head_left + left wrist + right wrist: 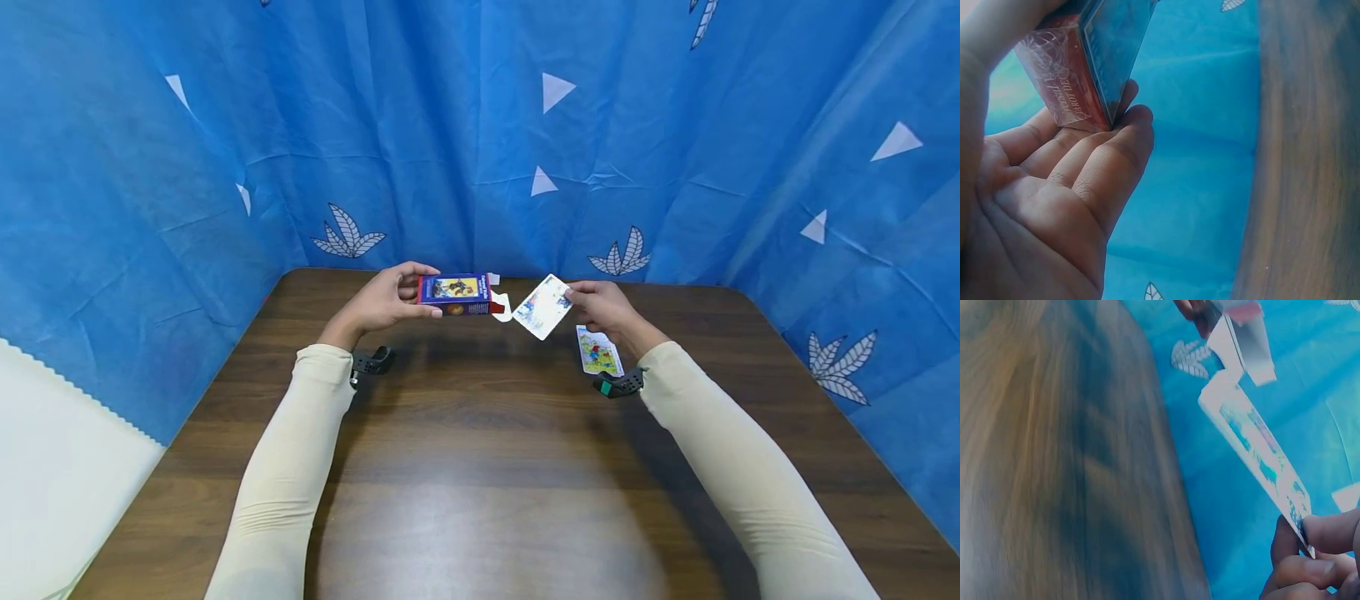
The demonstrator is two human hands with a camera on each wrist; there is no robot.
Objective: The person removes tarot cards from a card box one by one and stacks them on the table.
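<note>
Cream sleeves (277, 475) up front; card box (454, 289) in left hand (378, 302), picture card (543, 307) in right hand (609, 308)

Both sleeves run in from the near side of the tabletop (480, 433), hands up by its far edge. Card box is held above the tabletop by the far edge, a bit left of middle. Blue and red, long axis left-right, picture face up. Right end undone, white flaps (501, 306) sticking out toward the picture card. Left end closed: red, lettered, crinkled clear film (1054, 62) over it.

Left hand: gripping the box by its left end, thumb on near side, fingers on far side. Right hand: pinching the picture card at its right-hand corner, thumb against fingers. Card tilted, print mostly washed out by glare. Its left corner is right at the flaps; touching or just beside, can't tell.

Second card (599, 353) lies on the tabletop near the far edge, right of middle, print up: yellow, blue, some red. Right hand partly covers it in head view.

Black straps (621, 383) on both wrists. Tabletop is dark wood grain, glare toward near edge. Blue curtain (465, 125) behind far edge and along both sides, white triangles and leaf outlines on it. White sheet (67, 475) beside left edge.
</note>
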